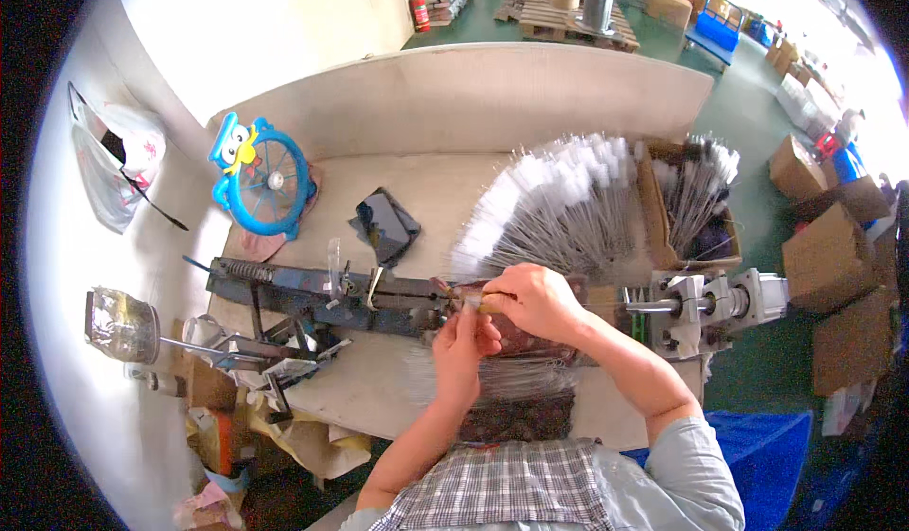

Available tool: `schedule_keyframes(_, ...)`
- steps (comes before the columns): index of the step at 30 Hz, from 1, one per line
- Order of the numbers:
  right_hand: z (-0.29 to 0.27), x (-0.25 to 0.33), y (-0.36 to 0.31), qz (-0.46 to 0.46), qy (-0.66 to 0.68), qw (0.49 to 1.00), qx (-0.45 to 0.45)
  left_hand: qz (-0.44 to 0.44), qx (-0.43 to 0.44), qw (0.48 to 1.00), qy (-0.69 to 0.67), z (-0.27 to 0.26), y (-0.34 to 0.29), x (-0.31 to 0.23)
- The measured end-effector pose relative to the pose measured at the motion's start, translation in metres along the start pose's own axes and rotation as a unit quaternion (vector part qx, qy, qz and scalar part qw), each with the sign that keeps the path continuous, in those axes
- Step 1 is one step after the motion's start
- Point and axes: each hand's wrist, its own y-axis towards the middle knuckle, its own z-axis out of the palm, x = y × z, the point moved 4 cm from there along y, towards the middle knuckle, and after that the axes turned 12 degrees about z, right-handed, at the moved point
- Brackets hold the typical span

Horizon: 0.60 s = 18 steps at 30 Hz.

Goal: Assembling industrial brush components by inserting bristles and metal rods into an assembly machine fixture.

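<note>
left hand [462, 349] and right hand [542, 302] meet toward the near edge of the workbench [402, 173], white-bristled wire brushes [559, 204] spread toward its far right corner, a duck-faced blue fan [233, 145] at its far left

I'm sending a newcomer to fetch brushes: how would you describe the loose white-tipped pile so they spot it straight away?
Start at the pale worktable, backed by a long beige board. Right of centre, just beyond the person's right hand, thin stems spread like a fan: that is the white-tipped brush pile. Unlike the boxed brushes to its right, it lies loose on the tabletop.
</note>
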Motion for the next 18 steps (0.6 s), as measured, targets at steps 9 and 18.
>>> schedule_keyframes(9,0.001,0.021,-0.016,-0.026,-0.069,0.989,-0.130,-0.067,-0.060,0.985,-0.147,0.007,0.004,0.003)
schedule_keyframes(18,0.006,0.021,-0.021,-0.031,-0.098,0.973,-0.208,-0.022,-0.084,0.979,-0.182,0.009,0.003,0.007)
